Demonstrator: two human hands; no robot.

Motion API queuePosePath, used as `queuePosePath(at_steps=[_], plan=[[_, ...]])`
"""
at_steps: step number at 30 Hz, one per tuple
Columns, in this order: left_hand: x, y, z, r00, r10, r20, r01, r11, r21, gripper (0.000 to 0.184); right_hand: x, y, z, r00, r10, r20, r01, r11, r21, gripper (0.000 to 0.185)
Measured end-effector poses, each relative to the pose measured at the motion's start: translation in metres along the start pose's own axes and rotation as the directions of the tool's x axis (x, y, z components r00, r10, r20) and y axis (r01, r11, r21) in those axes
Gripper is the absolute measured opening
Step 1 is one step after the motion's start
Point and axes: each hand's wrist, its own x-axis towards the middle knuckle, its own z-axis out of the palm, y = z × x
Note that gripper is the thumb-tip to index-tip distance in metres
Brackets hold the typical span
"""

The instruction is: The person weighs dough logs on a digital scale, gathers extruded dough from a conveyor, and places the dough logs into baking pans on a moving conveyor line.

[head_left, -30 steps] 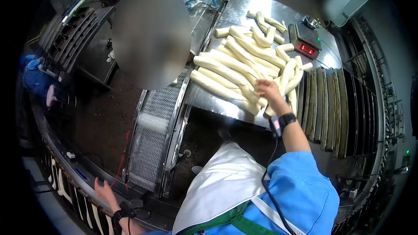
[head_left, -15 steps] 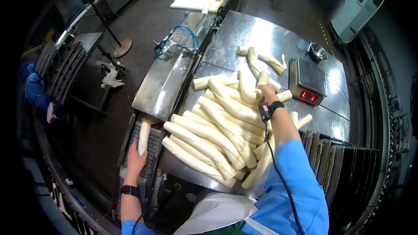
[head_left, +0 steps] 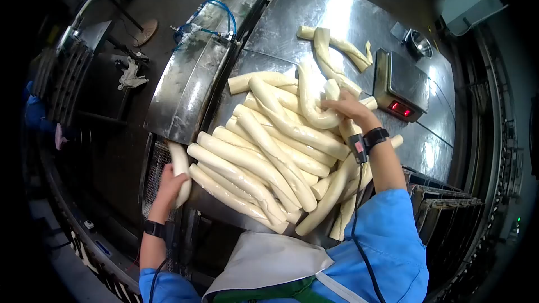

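Note:
Several long, pale dough rolls (head_left: 269,151) lie heaped on a steel table (head_left: 275,17). At the lower left, my left hand (head_left: 170,185) is closed round a single dough roll (head_left: 180,168) that extends from under a metal cover (head_left: 191,90) over a mesh conveyor (head_left: 150,182). On the heap's right side, my right hand (head_left: 343,105) grips the upright end of a bent dough roll (head_left: 309,92). Its fingers wrap partly round that end, and the rest of the roll curves away to the left.
A scale (head_left: 401,84) with a red display stands right of the heap, near a metal bowl (head_left: 419,44). Blue hoses (head_left: 216,3) lie on the metal cover. Stacked dark trays (head_left: 449,207) stand at the lower right. A white cabinet (head_left: 469,3) is at the back right.
The view has shifted closer to the heap. My left hand, empty a second ago, took hold of the roll at the conveyor. My right hand moved up the heap to the bent roll.

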Motion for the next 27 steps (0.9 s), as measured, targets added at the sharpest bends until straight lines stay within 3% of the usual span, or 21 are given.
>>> queuePosePath(at_steps=[1,2,3,4,6,7,8,9,10,11,12,13,15,16,17,19,21,22,23,25,27], plan=[[-0.011,0.012,0.02,0.997,0.016,0.075,-0.008,0.994,-0.106,0.051,0.003,0.009,0.012,0.972,-0.19,-0.141,0.144,0.948,-0.285,0.094],[-0.023,0.021,0.043,0.997,0.038,0.071,-0.019,0.967,-0.254,0.05,-0.018,-0.019,0.027,0.988,-0.125,-0.092,0.075,0.905,-0.419,0.104],[-0.038,0.045,0.063,0.992,0.013,0.122,0.052,0.854,-0.517,0.048,-0.038,-0.049,0.045,0.997,-0.056,-0.052,0.019,0.837,-0.547,0.115],[-0.051,0.072,0.07,0.961,-0.133,0.243,0.237,0.847,-0.476,0.047,-0.028,-0.033,0.061,0.958,-0.274,-0.084,0.14,0.703,-0.697,0.106],[-0.059,0.066,0.106,0.954,0.047,0.297,0.181,0.7,-0.69,0.048,-0.035,-0.05,0.068,0.974,-0.192,-0.116,0.066,0.74,-0.67,0.096],[-0.067,0.07,0.118,0.945,0.022,0.326,0.227,0.673,-0.704,0.044,-0.04,-0.057,0.069,0.984,-0.108,-0.141,-0.008,0.765,-0.644,0.087],[-0.069,0.065,0.129,0.92,0.044,0.39,0.248,0.704,-0.665,0.041,-0.044,-0.06,0.07,0.968,-0.147,-0.202,-0.019,0.764,-0.645,0.064],[-0.067,0.06,0.138,0.89,0.062,0.451,0.265,0.734,-0.625,0.038,-0.04,-0.056,0.062,0.968,-0.147,-0.202,-0.019,0.763,-0.647,0.064],[-0.065,0.056,0.139,0.89,0.063,0.451,0.267,0.732,-0.627,0.038,-0.031,-0.048,0.044,0.99,0.043,-0.136,-0.082,0.951,-0.297,0.055],[-0.063,0.054,0.139,0.854,-0.012,0.521,0.322,0.797,-0.51,0.033,-0.024,-0.041,0.027,0.981,0.192,0.001,-0.192,0.978,0.087,0.046],[-0.063,0.052,0.138,0.811,-0.094,0.578,0.371,0.846,-0.383,0.032,-0.022,-0.035,0.013,0.981,0.195,-0.017,-0.171,0.893,0.416,0.042],[-0.06,0.048,0.131,0.811,-0.091,0.578,0.37,0.845,-0.386,0.032,-0.02,-0.03,0.0,0.979,0.203,-0.036,-0.12,0.704,0.7,0.039],[-0.05,0.038,0.111,0.819,-0.165,0.55,0.283,0.949,-0.137,0.038,-0.037,-0.047,-0.034,0.965,0.112,-0.237,0.137,0.556,0.82,0.043],[-0.052,0.035,0.104,0.898,-0.112,0.425,0.169,0.981,-0.098,0.043,-0.047,-0.062,-0.049,0.949,0.053,-0.311,0.233,0.548,0.804,0.043],[-0.048,0.026,0.095,0.896,-0.11,0.431,0.165,0.982,-0.092,0.043,-0.057,-0.075,-0.064,0.922,-0.002,-0.387,0.328,0.532,0.781,0.043],[-0.041,0.008,0.079,0.944,-0.009,0.329,0.008,1.0,0.004,0.045,-0.063,-0.088,-0.098,0.834,0.043,-0.55,0.39,0.659,0.643,0.039],[-0.042,0.003,0.072,0.964,0.045,0.262,-0.053,0.998,0.027,0.04,-0.062,-0.084,-0.13,0.64,-0.133,-0.756,0.448,0.865,0.227,0.038],[-0.043,0.002,0.07,0.978,0.099,0.182,-0.109,0.993,0.047,0.036,-0.061,-0.084,-0.137,0.477,-0.222,-0.85,0.406,0.914,-0.011,0.039],[-0.045,0.0,0.07,0.976,0.103,0.191,-0.115,0.992,0.051,0.036,-0.055,-0.074,-0.148,0.39,-0.288,-0.875,0.39,0.912,-0.126,0.045],[-0.047,-0.001,0.07,0.979,0.143,0.143,-0.145,0.989,0.003,0.027,-0.037,-0.047,-0.168,0.246,-0.453,-0.857,-0.081,0.871,-0.484,0.05],[-0.053,0.006,0.075,0.976,0.133,0.17,-0.125,0.991,-0.055,0.023,-0.024,-0.02,-0.156,0.253,-0.432,-0.865,-0.188,0.856,-0.482,0.052]])
